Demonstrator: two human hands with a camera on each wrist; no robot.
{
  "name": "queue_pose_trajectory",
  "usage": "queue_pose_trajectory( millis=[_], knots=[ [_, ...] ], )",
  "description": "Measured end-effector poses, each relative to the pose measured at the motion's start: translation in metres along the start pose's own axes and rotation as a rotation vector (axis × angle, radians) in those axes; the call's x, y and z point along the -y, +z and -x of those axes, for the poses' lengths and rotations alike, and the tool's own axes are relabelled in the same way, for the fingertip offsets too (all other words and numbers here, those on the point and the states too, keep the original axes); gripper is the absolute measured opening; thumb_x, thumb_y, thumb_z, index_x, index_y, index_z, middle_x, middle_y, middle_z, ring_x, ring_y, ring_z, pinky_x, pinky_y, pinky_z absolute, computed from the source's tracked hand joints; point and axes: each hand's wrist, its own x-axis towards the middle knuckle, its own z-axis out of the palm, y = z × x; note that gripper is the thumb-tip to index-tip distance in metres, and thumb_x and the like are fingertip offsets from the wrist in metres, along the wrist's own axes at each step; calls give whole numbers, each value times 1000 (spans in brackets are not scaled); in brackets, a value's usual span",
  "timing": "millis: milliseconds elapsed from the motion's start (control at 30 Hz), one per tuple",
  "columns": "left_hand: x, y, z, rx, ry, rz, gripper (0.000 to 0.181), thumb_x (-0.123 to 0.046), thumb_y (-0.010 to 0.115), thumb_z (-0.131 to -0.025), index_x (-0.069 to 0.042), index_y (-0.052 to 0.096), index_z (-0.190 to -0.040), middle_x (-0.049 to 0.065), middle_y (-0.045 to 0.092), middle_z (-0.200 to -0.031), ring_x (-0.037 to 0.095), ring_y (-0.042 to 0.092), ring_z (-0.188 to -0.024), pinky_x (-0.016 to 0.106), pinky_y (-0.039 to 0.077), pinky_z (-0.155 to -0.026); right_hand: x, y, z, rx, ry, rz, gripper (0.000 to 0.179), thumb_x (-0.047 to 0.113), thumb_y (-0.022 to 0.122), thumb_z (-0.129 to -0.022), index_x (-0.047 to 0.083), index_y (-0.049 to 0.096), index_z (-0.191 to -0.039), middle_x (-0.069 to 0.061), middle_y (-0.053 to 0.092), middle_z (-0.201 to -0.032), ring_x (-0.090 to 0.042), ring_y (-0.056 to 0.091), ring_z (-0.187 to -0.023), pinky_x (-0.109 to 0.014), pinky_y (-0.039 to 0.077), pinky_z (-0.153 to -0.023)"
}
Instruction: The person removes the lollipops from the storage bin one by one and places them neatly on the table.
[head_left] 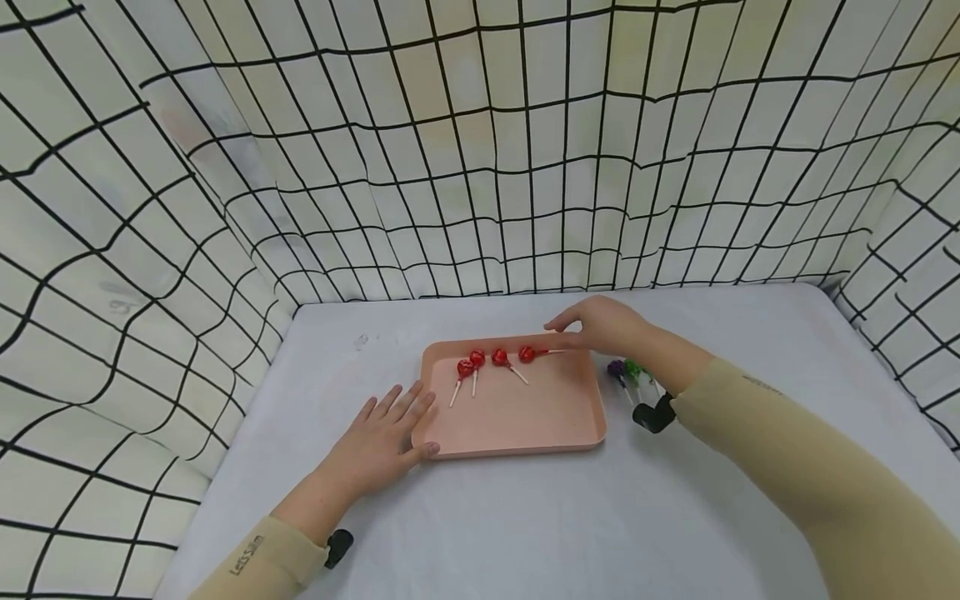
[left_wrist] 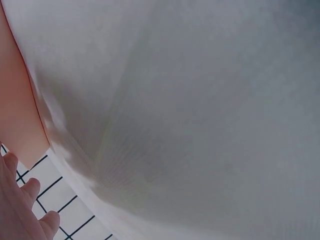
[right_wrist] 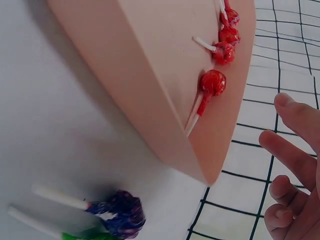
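A pink rectangular tray (head_left: pixel 517 417) lies on the white table, with several red-wrapped lollipops (head_left: pixel 499 357) along its far side. My left hand (head_left: pixel 382 442) is at the tray's left edge, fingers spread and straight, thumb by the near left corner. Over the far right corner reaches my right hand (head_left: pixel 603 323), its fingers loosely bent and nothing between them. The right wrist view has those fingers (right_wrist: pixel 290 155) beside the corner, near a red lollipop (right_wrist: pixel 213 83) whose stick points toward that corner. Only part of the left hand (left_wrist: pixel 25 205) shows in the left wrist view.
Right of the tray, partly hidden by the right arm, lie a purple lollipop (head_left: pixel 617 368) and a green lollipop (head_left: pixel 633 367) on the white tabletop (head_left: pixel 510 525). White cloth walls with a black grid (head_left: pixel 510 150) enclose the table at the back and both sides.
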Motion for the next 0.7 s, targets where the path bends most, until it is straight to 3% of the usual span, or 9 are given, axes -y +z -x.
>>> queue_pose_trajectory(
  millis=[300,433,700],
  knots=[
    [1,1,1,0,-2,-10,83,-66,50,-93,-22,26,-159,3,19,-165,35,16,-150,60,13,-119,22,6,-13,77,-30,68,28,33,72,-92,29,75,-120,4,69,-120,-23,57,-117,-44,47,-99],
    [0,1,1,-3,1,-8,83,-65,51,-93,-21,27,-159,3,19,-165,35,16,-150,60,13,-119,29,11,-18,110,-79,139,28,26,73,-91,25,75,-118,5,72,-112,-20,60,-107,-40,49,-96],
    [1,0,1,-10,10,-21,83,-67,49,-93,-22,27,-159,3,19,-165,34,16,-150,60,13,-119,35,19,-27,130,-178,286,23,27,74,-91,22,77,-113,5,72,-101,-17,60,-96,-38,50,-92]
  ],
)
